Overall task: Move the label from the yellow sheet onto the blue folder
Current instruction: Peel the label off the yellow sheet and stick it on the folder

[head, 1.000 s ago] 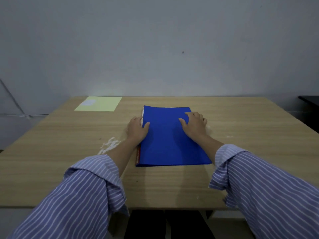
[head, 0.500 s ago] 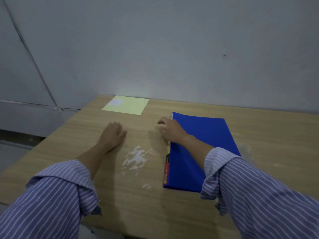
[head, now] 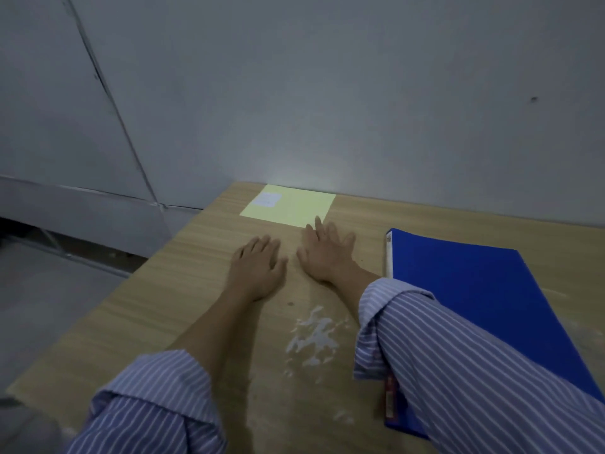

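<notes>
A pale yellow sheet [head: 289, 206] lies flat at the table's far edge by the wall. A small white label [head: 266, 200] sits on its far left corner. The blue folder [head: 484, 299] lies shut on the right, partly under my right sleeve. My left hand [head: 257, 268] is flat on the wood, fingers spread, holding nothing, a short way in front of the sheet. My right hand [head: 325, 252] is beside it, fingers apart and empty, its fingertips at the sheet's near right corner.
The wooden table [head: 157, 309] has its left edge running diagonally at the left, with floor beyond. A patch of white scuffed residue [head: 312, 339] marks the wood between my forearms. A grey wall [head: 327, 93] stands right behind the table.
My view has swung left. Both hands have left the folder and moved left and forward toward the yellow sheet; the right hand now reaches its near corner.
</notes>
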